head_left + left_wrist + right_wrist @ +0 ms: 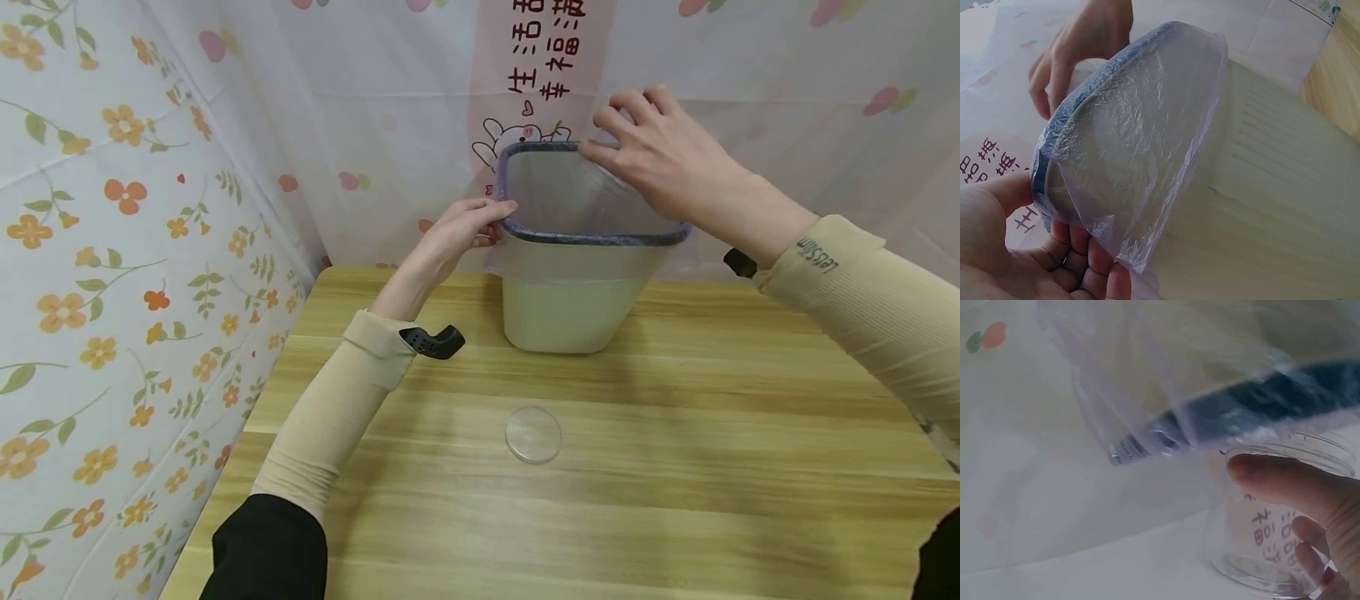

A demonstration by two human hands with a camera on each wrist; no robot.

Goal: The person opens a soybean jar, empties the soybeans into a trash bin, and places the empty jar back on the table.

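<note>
A pale cream trash bin (566, 312) stands upright at the back of the wooden table, with a dark blue rim (592, 239). A thin lilac plastic bag (1141, 119) lines it and folds over the rim. My left hand (465, 223) pinches the near left part of the rim through the bag, thumb on one side, fingers curled on the other. My right hand (667, 154) is above the bin's far right side. It grips a clear jar (1232, 528), thumb at the jar's mouth and fingers around its side; in the head view the hand mostly hides the jar.
A clear round disc (533, 435), like a lid, lies flat on the table (420, 517) in front of the bin. Behind stands a white printed curtain (375, 100), close to the bin. A flowered curtain (112, 292) runs along the left side.
</note>
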